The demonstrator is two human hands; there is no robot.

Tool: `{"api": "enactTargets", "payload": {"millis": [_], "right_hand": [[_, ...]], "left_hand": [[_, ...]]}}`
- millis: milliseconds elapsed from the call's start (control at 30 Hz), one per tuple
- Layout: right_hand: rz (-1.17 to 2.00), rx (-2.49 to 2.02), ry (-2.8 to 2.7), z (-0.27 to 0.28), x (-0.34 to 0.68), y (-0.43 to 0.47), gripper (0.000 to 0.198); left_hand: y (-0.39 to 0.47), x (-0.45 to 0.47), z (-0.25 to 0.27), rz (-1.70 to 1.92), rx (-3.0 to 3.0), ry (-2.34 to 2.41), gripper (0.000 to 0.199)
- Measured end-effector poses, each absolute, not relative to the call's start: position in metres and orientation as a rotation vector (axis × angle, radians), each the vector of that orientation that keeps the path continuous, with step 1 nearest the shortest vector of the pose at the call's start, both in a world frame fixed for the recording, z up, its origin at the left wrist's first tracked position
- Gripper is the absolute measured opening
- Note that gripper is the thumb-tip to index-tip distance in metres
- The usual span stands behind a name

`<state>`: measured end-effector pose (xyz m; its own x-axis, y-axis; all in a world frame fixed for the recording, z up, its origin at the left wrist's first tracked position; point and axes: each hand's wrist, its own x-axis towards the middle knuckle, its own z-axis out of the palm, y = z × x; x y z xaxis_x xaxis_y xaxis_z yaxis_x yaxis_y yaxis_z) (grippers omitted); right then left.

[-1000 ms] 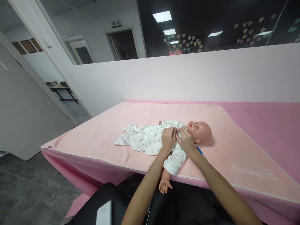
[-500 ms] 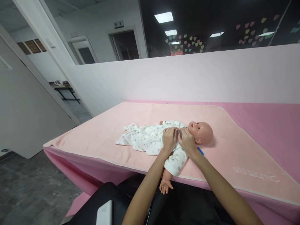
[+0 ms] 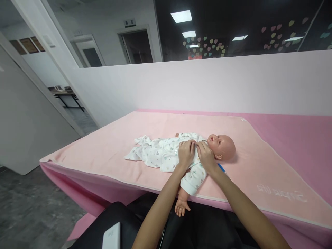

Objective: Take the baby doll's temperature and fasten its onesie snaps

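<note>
A baby doll point(image 3: 224, 147) lies on its back, its head to the right and one arm hanging over the near table edge. It wears a white patterned baby outfit point(image 3: 166, 154) with a round snap showing on the front. At the doll's chest, my left hand point(image 3: 186, 152) has its fingers closed on the front of the outfit. My right hand point(image 3: 205, 154) pinches the cloth just beside it, near the collar. The fingertips of both hands almost meet. Exactly which bit of cloth or fastener lies between them is hidden by the fingers.
A light pink blanket point(image 3: 109, 138) covers the table over a darker pink cloth point(image 3: 298, 138). A blue-capped pen-like object point(image 3: 222, 168) lies by the doll's shoulder. On my lap rests a white flat device point(image 3: 112, 237). A white wall point(image 3: 207, 86) stands behind the table.
My fingertips have drawn closer together at the chest, and the bit of grey-blue between them no longer shows. The whole view has shifted slightly; the doll lies as before.
</note>
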<state>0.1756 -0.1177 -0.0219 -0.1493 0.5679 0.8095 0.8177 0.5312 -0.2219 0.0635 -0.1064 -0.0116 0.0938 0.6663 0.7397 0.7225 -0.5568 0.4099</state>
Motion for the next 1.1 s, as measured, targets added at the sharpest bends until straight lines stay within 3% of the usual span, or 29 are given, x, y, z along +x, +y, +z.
{"api": "enactTargets", "payload": {"millis": [600, 867, 1100], "right_hand": [[-0.248, -1.089, -1.717, -0.019, 0.173, -0.116, 0.018], [-0.284, -0.989, -1.754, -0.014, 0.172, -0.121, 0.033], [-0.349, -0.954, -1.803, -0.010, 0.169, -0.128, 0.016]], "left_hand": [[-0.112, 0.061, -0.010, -1.536, -2.209, -1.275, 0.024], [-0.108, 0.033, -0.005, -1.752, -1.980, -1.387, 0.032], [-0.115, 0.022, -0.007, -1.421, -2.330, -1.421, 0.010]]}}
